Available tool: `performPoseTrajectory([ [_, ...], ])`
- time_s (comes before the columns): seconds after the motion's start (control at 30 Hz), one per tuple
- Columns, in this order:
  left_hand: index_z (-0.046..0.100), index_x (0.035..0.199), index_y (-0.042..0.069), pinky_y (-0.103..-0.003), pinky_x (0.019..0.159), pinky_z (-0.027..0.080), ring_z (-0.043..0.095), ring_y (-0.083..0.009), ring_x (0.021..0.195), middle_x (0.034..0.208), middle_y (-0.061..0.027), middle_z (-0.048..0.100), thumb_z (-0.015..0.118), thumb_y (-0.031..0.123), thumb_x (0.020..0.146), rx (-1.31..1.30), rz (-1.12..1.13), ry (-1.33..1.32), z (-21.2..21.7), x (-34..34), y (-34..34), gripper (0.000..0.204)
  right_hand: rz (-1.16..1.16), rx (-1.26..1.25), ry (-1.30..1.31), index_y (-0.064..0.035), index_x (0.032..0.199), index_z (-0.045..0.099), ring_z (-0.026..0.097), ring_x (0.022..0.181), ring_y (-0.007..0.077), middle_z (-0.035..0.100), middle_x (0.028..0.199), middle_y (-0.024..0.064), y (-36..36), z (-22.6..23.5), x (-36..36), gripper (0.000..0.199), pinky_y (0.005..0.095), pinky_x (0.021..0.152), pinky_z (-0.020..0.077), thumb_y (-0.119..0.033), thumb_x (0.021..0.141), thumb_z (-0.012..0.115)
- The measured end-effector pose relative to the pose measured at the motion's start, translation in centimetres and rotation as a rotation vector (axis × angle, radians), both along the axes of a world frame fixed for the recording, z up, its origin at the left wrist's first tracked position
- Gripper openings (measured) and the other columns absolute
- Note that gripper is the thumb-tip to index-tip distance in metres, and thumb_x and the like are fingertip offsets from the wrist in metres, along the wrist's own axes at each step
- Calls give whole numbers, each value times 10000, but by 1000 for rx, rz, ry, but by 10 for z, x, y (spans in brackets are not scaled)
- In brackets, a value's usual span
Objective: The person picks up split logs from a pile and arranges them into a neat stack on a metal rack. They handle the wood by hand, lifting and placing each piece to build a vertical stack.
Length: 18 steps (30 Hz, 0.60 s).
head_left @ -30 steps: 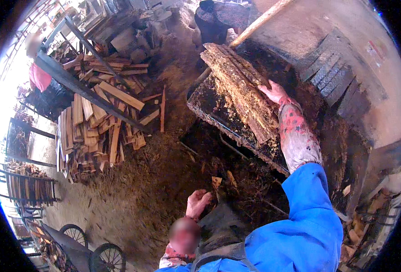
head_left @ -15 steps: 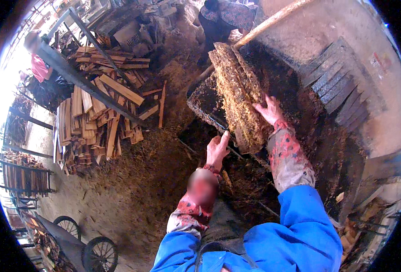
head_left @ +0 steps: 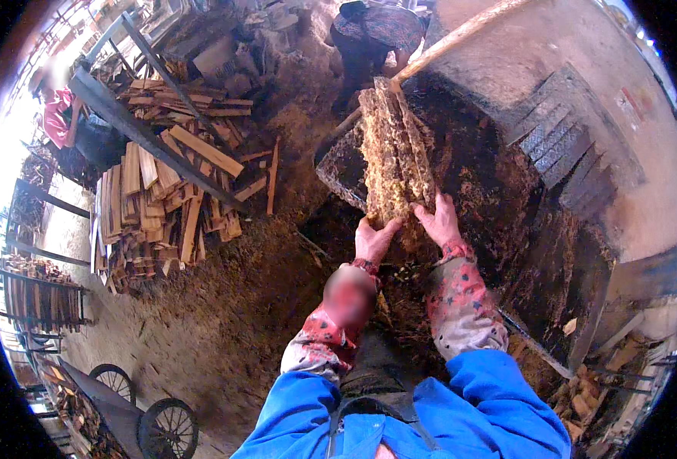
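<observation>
A long, rough slab of wood [head_left: 393,153], coated in yellow-brown crumbs like sawdust, points away from me with its near end between my hands. My left hand [head_left: 375,240] closes on the near left corner, thumb on top and fingers partly out of sight beneath. Gripping the near right edge is my right hand [head_left: 439,219], thumb lying along the upper face. The slab lies over a dark, debris-strewn metal bed [head_left: 499,218]; whether it rests on the bed I cannot tell.
A pile of split planks [head_left: 155,195] lies left, crossed by a metal bar [head_left: 147,145]. One person [head_left: 380,34] bends at the far side, another in pink [head_left: 59,118] is far left. A wooden pole [head_left: 465,38] slants behind the slab. A wheeled cart [head_left: 169,428] stands near left.
My right hand has moved left and nearer, from the slab's right side to its near end. My left hand has taken hold, and the slab has turned straighter and shifted slightly left.
</observation>
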<state>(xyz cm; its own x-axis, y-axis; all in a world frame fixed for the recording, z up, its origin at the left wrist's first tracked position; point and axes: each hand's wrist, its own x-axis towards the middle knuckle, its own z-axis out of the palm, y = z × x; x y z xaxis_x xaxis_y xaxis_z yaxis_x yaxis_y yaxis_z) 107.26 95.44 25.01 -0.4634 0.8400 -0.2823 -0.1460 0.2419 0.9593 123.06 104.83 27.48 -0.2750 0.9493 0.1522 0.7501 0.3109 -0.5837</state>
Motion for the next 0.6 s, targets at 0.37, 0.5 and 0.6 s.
performPoseTrajectory([
  [0.37, 570, 1118, -95, -269, 702, 482, 588, -141, 794, 956, -93, 639, 741, 428, 793, -207, -87, -360, 22, -59, -77, 639, -76, -261, 377, 4, 1302, 493, 534, 1072, 349, 543, 1175, 195, -99, 17, -4, 493, 381, 909, 437, -347, 957, 510],
  [0.5, 600, 1100, -105, -304, 722, 471, 585, -155, 788, 897, -97, 647, 697, 516, 798, -134, -134, -279, 15, -73, -30, 698, -86, -254, 140, 49, 1225, 555, 605, 1011, 312, 624, 1086, 209, -81, 18, 0, 517, 360, 883, 451, -393, 960, 505],
  [0.6, 635, 1032, -99, -335, 761, 493, 626, -191, 836, 961, -133, 664, 718, 512, 786, -83, -193, -478, 14, -71, -9, 663, -26, -114, 135, 31, 1167, 602, 603, 964, 392, 630, 1033, 243, -65, 17, -4, 445, 407, 824, 481, -332, 911, 564],
])
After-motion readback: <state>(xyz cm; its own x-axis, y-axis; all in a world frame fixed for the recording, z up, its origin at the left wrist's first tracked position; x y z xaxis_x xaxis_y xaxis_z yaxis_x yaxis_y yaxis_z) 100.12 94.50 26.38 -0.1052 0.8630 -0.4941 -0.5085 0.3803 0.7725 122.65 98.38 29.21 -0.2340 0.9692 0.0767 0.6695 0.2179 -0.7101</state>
